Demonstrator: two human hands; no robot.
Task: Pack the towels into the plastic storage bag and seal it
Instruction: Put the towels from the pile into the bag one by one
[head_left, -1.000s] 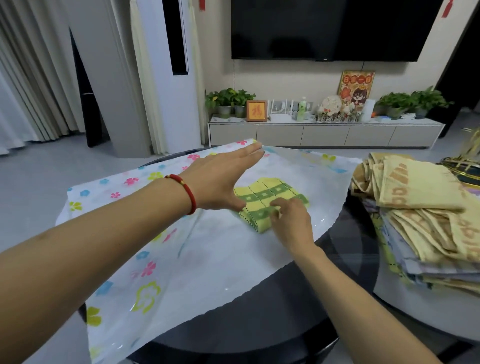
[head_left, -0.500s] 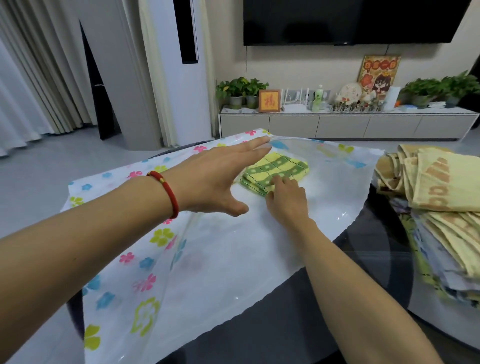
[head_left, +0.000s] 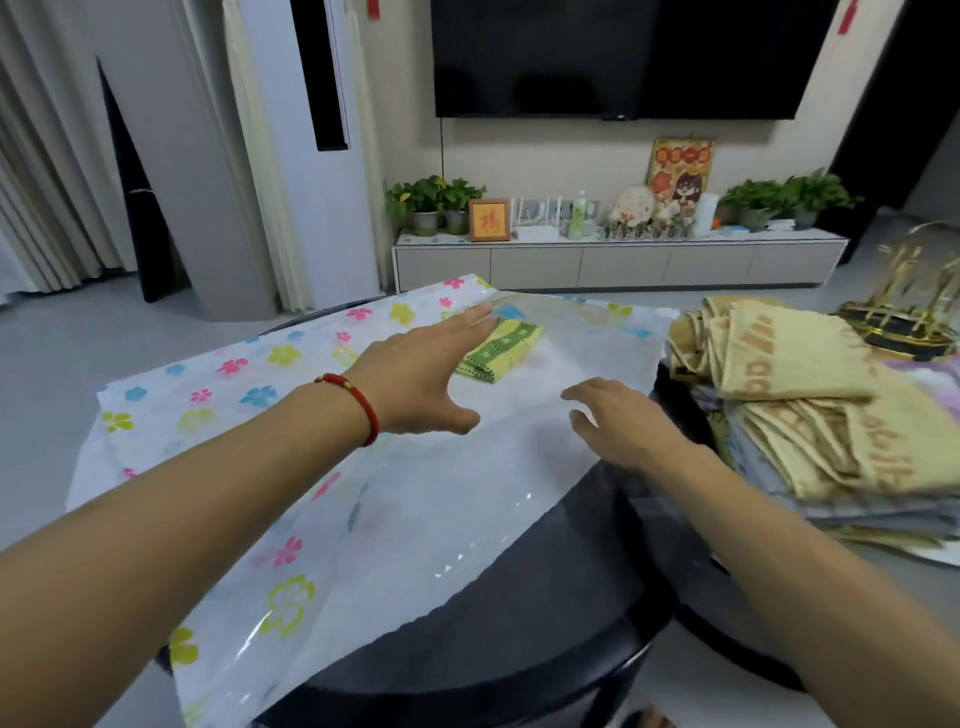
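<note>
Lying inside storage bag (head_left: 426, 525), green towel (head_left: 501, 349), left hand (head_left: 415, 384) alongside

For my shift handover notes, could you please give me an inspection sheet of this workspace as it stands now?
Surface: dark round glass table.
Job's things: flower-printed clear plastic storage bag lying flat, unsealed; green-and-yellow checked folded towel inside; stack of folded beige towels at right.
Clutter: gold ornament.
Hands: left hand open, holding the bag's top layer up; right hand open, empty.
Cables: nothing seen.
Surroundings: wall television, low cabinet, potted plants.
</note>
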